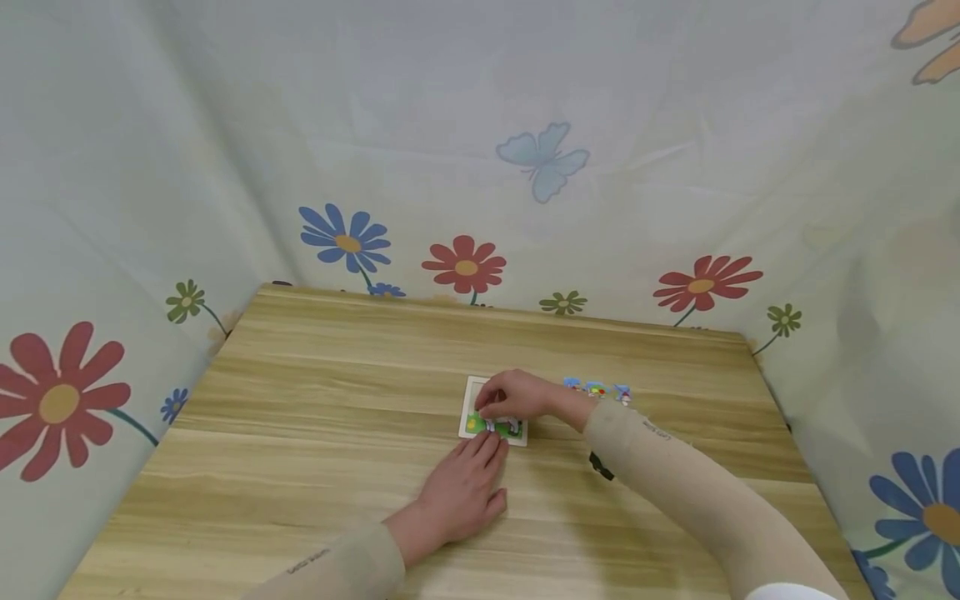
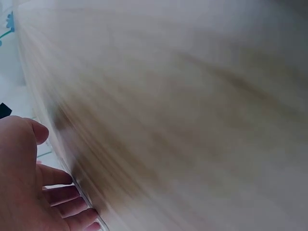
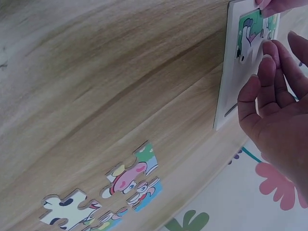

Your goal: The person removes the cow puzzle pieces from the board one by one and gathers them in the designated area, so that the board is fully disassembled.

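A small jigsaw board (image 1: pixel 464 410) with a pale frame lies on the wooden table, its near part filled with green and black-and-white picture pieces (image 3: pixel 250 34). The far part of its tray shows bare in the right wrist view. My right hand (image 1: pixel 517 395) is over the board, fingertips bent down at the filled picture, thumb apart from them in the right wrist view; no piece shows between them. My left hand (image 1: pixel 467 486) lies palm down, its fingertips on the board's near edge. Loose jigsaw pieces (image 3: pixel 69 211) lie beyond the right wrist, one with a pink cow's muzzle (image 3: pixel 130 177).
The wooden table (image 1: pixel 322 400) reaches back to a pale cloth (image 1: pixel 420 125) printed with flowers and a butterfly, which also hangs at both sides. The loose pieces (image 1: pixel 596 389) lie right of the board. A black device (image 1: pixel 601 466) shows under the right wrist.
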`<state>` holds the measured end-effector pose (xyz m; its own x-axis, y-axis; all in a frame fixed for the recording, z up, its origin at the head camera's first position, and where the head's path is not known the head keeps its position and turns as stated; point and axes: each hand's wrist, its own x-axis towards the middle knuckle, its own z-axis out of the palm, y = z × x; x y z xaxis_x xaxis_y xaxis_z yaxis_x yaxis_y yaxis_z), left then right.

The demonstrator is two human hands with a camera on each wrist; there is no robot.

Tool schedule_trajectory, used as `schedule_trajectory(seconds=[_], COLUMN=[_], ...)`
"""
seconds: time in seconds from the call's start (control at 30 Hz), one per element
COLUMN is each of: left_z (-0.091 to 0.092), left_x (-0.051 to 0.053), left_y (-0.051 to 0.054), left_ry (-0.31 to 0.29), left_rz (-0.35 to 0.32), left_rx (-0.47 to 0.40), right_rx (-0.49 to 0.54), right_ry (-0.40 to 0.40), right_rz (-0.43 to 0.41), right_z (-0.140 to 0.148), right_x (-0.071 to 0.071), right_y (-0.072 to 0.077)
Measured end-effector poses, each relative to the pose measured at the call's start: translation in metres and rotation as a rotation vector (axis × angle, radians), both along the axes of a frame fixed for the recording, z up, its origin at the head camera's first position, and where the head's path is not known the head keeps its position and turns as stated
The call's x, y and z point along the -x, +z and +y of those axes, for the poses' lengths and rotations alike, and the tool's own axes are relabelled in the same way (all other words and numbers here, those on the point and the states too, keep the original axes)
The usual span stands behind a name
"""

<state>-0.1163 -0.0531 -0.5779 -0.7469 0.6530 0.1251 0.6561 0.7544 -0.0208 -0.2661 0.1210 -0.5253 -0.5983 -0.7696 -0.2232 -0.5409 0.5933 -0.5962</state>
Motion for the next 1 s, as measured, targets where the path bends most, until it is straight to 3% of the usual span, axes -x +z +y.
schedule_trajectory(seconds=[0.4, 1.0], left_z=[0.001, 0.002], left_x=[-0.001, 0.003], left_y=[0.002, 0.003], left_ry=[-0.005, -0.004], left_rz=[-0.021, -0.02], left_rx=[-0.018, -0.018], right_rx=[-0.01, -0.026], right_ry=[-0.056, -0.079], right_rz=[-0.063, -0.062], right_z=[-0.007, -0.016], right_x=[0.002, 0.005], right_y=[-0.003, -0.005])
